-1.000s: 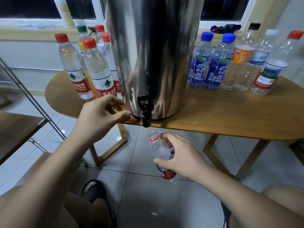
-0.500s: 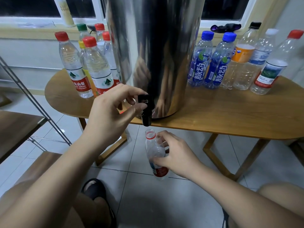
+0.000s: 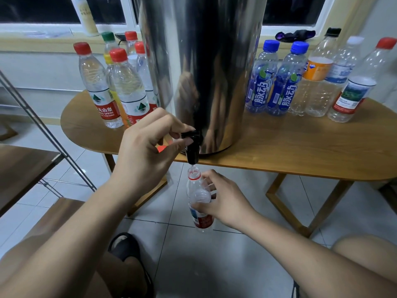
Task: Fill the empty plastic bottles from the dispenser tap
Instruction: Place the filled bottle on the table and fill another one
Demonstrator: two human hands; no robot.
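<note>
Pale floor tiles (image 3: 193, 265) and a dark window (image 3: 53, 9) frame a rounded wooden bench (image 3: 290, 151). On it stands a tall steel dispenser (image 3: 204, 72), its black tap (image 3: 192, 147) hanging over the bench's front edge. The left hand (image 3: 146, 151) reaches to the tap, its fingers (image 3: 171, 123) curled and pinching the small lever on top between thumb and forefinger. Directly below the spout, held in the air above the floor, is an uncapped plastic bottle (image 3: 198, 201) with a red neck ring and a red label. Its mouth sits just under the spout, and a thin stream of water appears to run into it. The right hand (image 3: 227, 203) grips the bottle's middle from the right side, fingers wrapped round it. Left of the dispenser stands a cluster of mostly red-capped bottles (image 3: 129, 89). To its right, two blue-capped bottles (image 3: 277, 82) and three clear bottles (image 3: 343, 82) stand in a row.
</note>
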